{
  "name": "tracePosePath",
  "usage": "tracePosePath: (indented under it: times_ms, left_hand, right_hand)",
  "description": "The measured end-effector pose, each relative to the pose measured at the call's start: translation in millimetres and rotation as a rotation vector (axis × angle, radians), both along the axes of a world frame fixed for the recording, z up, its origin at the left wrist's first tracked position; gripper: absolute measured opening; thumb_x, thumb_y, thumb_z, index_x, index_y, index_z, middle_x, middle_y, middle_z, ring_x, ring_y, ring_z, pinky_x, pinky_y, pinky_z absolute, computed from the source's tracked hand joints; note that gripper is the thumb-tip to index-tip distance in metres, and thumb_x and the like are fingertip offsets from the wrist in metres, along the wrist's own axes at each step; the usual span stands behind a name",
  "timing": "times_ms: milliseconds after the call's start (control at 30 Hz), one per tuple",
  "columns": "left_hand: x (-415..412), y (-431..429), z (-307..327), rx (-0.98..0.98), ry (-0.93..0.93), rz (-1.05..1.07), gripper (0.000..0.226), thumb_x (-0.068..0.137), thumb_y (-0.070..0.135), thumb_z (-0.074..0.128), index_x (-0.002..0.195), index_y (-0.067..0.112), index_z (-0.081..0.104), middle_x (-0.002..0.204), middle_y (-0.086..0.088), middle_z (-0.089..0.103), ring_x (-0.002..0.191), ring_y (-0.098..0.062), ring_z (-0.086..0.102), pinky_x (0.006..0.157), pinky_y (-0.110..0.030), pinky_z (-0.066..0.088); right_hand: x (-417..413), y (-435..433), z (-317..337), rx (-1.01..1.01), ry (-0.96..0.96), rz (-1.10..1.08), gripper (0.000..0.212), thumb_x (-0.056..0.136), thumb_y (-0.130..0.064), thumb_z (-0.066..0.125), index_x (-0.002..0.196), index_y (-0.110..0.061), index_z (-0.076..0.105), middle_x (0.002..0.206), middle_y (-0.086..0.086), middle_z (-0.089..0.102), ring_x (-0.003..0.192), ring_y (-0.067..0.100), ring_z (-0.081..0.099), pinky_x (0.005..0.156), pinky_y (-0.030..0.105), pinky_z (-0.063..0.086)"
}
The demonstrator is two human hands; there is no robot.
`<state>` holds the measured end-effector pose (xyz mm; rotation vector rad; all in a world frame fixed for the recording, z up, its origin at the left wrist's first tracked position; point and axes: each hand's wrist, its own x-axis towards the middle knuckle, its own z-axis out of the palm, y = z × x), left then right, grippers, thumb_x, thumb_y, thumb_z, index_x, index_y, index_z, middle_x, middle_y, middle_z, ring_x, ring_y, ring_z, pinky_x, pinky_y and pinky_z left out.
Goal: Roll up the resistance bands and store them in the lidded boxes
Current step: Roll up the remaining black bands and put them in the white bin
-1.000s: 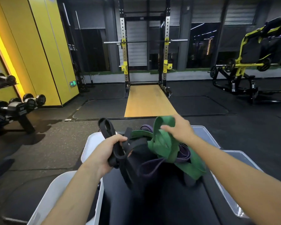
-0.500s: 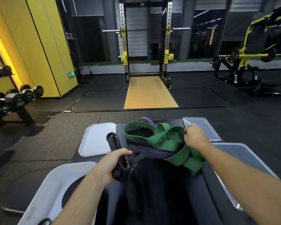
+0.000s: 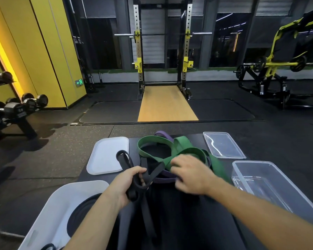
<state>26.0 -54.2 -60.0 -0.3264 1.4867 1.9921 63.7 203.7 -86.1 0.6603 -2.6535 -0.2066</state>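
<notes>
These bands are not yet rolled: left hand grips the black band, right hand pinches the tangled green band.

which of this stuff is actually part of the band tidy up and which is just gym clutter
Job: black band in the left hand, green band in the right hand, purple band, white box holding a rolled band, white lid, clear box, clear lid.
Just there: dumbbells, squat rack, yellow machine.
</notes>
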Motion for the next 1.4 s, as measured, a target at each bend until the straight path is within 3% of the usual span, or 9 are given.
tracePosePath:
  times_ms: [100,267,400,767,933,1067,1233,1300,1400]
  left_hand:
    - [0,-2,-4,-0.005,-0.012,-0.006,0.01,0.083,0.014,0.074,0.078,0.007,0.069,0.078,-0.01,0.064,0.067,-0.025,0.064,0.078,-0.035,0.053]
    - [3,-6,-6,-0.033,-0.026,-0.003,0.011,0.08,0.015,0.077,0.079,0.009,0.069,0.079,-0.009,0.063,0.072,-0.025,0.062,0.076,-0.036,0.054]
    - [4,-8,-10,-0.037,-0.028,-0.012,0.016,0.074,0.015,0.082,0.082,0.009,0.069,0.079,-0.01,0.063,0.074,-0.027,0.062,0.082,-0.04,0.053]
    - [11,-3,-18,-0.021,-0.055,-0.057,0.009,0.082,0.014,0.076,0.076,0.009,0.071,0.074,-0.008,0.064,0.07,-0.026,0.06,0.081,-0.039,0.051]
    - [13,-1,-9,0.021,-0.003,-0.039,0.018,0.087,0.014,0.073,0.07,0.009,0.071,0.068,-0.006,0.065,0.064,-0.024,0.063,0.075,-0.037,0.052]
    - [20,5,12,0.141,0.028,-0.066,0.028,0.094,0.03,0.069,0.078,0.008,0.073,0.083,-0.011,0.07,0.082,-0.029,0.069,0.081,-0.038,0.057]
    - [29,14,52,0.037,0.194,-0.166,0.027,0.091,0.034,0.073,0.085,0.008,0.074,0.095,-0.011,0.076,0.088,-0.024,0.073,0.084,-0.037,0.061]
    - [26,13,67,-0.195,0.367,-0.181,0.028,0.095,0.033,0.071,0.089,0.006,0.074,0.092,-0.011,0.079,0.077,-0.018,0.075,0.063,-0.028,0.06]
    - [9,5,83,-0.651,0.672,-0.23,0.033,0.094,0.048,0.069,0.088,0.016,0.076,0.086,-0.001,0.078,0.079,-0.016,0.074,0.072,-0.03,0.06]
  right_hand:
    - [-3,-17,-30,0.174,-0.195,-0.139,0.051,0.086,-0.051,0.055,0.129,-0.025,0.058,0.138,0.011,0.056,0.113,0.031,0.059,0.093,0.044,0.05]
    - [-28,-7,-30,0.161,0.093,-0.193,0.025,0.079,-0.016,0.058,0.103,-0.022,0.056,0.084,0.003,0.06,0.07,0.026,0.061,0.057,0.038,0.044]
    - [-43,14,-2,-0.021,0.064,-0.519,0.044,0.071,-0.006,0.079,0.109,-0.017,0.062,0.088,0.007,0.056,0.07,0.031,0.06,0.042,0.037,0.035]
    - [-31,-28,-5,-0.003,-0.447,-0.536,0.038,0.092,-0.04,0.059,0.121,-0.015,0.064,0.125,0.007,0.057,0.118,0.031,0.058,0.082,0.036,0.045]
    - [2,-38,-5,-0.698,-0.286,-0.292,0.028,0.074,-0.038,0.055,0.089,-0.02,0.07,0.088,-0.004,0.061,0.078,0.009,0.058,0.071,0.037,0.048]
    - [51,-66,-26,-1.527,-1.073,0.063,0.076,0.077,-0.039,0.075,0.147,-0.022,0.049,0.139,0.0,0.064,0.13,0.013,0.059,0.111,0.038,0.045]
    - [79,-109,-31,-1.714,-1.211,0.118,0.071,0.078,-0.027,0.081,0.141,-0.01,0.053,0.114,0.014,0.068,0.105,0.029,0.065,0.09,0.031,0.05]
    - [82,-116,-21,-1.686,-1.207,-0.018,0.049,0.077,-0.025,0.081,0.12,-0.009,0.064,0.082,0.004,0.066,0.07,0.021,0.066,0.07,0.032,0.054]
    - [83,-104,-9,-1.622,-1.14,-0.149,0.029,0.086,-0.029,0.074,0.106,-0.015,0.06,0.064,-0.001,0.049,0.044,0.013,0.041,0.051,0.028,0.048]
